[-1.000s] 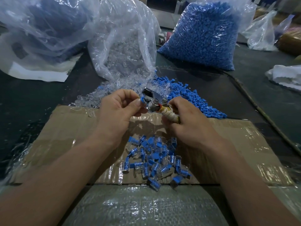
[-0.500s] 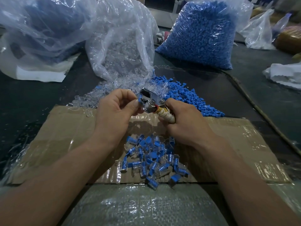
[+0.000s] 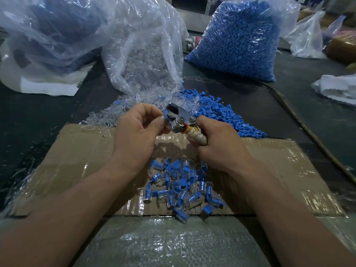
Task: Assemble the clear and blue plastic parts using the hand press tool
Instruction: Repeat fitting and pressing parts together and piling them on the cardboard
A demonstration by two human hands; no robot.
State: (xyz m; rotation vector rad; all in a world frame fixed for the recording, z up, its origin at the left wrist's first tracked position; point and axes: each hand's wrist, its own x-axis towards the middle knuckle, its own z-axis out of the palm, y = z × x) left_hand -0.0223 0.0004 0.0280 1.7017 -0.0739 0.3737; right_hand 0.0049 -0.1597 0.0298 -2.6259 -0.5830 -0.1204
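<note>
Above the near edge of the worktop (image 3: 48, 116), the left hand (image 3: 136, 132) pinches a small blue part (image 3: 166, 114) between thumb and forefinger, against the head of the metal press tool (image 3: 177, 120). The right hand (image 3: 217, 145) is curled tight round the tool's tape-wound handle, mostly hidden in the fist. Whether a clear part sits on the blue one is hard to make out. Below the hands, joined pieces (image 3: 179, 185) lie heaped on cardboard (image 3: 77, 160). Beyond them, loose clear parts (image 3: 123, 112) and loose blue parts (image 3: 227, 116) spread toward the far edge.
</note>
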